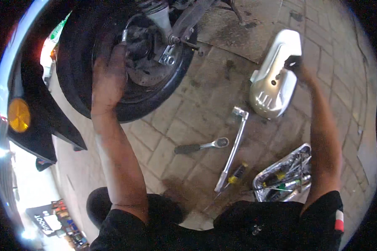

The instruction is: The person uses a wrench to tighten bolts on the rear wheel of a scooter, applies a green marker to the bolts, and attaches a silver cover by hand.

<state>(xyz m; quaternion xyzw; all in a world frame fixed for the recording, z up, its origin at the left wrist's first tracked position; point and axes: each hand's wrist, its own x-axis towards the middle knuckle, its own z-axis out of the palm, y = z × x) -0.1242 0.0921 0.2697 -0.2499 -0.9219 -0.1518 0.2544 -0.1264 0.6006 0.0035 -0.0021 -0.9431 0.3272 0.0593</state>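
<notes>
My left hand [111,75] is at the motorbike wheel, its blurred fingers near the metal end of a brake hose [125,35]; whether they grip it is unclear. Behind it are the brake disc [148,76] and black tyre [75,83]. At the upper right, my right hand [299,69] grips the edge of a shiny silver cover [271,98], its fingers partly hidden in shadow. On the paving below lie a ratchet [207,144], a long chrome wrench [234,148] and a yellow-and-black screwdriver [238,173]. A metal tray [264,178] of tools sits beside my right forearm.
Black bodywork with an amber reflector [19,115] borders the left. A flat board [234,46] lies on the brick paving [343,104] at the top. A box of small items [65,219] is at the lower left. My dark-clothed knees are at the bottom.
</notes>
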